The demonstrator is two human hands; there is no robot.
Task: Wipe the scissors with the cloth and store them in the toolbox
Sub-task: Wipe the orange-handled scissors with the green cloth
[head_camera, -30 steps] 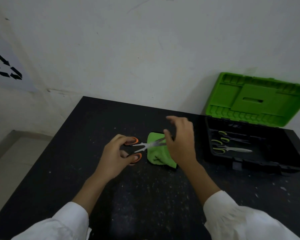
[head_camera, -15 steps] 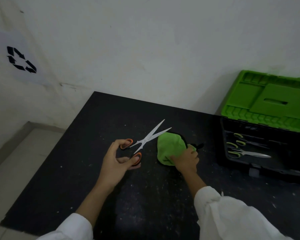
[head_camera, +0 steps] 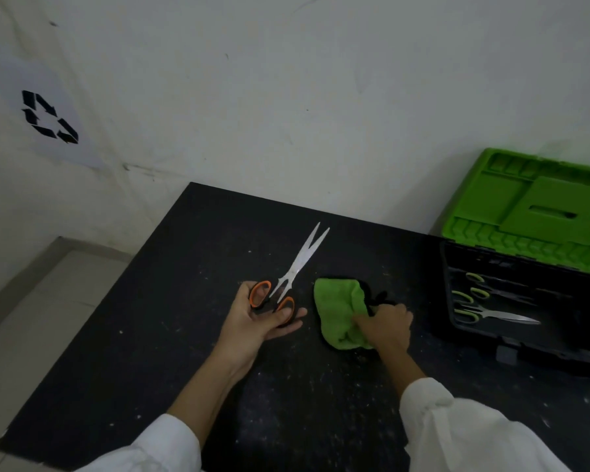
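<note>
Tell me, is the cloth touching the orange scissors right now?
No, the cloth sits apart from the scissors, gripped by the right hand on the table.

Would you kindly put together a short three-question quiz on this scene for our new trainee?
1. True or false: the orange-handled scissors lie inside the toolbox.
2. Multiple choice: the right hand grips A) the cloth, B) a hammer, C) a brush.
3. Fill in the blank: the left hand holds the orange-handled scissors by their ____.

Key: 1 false, since they are held above the table, outside the toolbox; 2 A; 3 handles.
</note>
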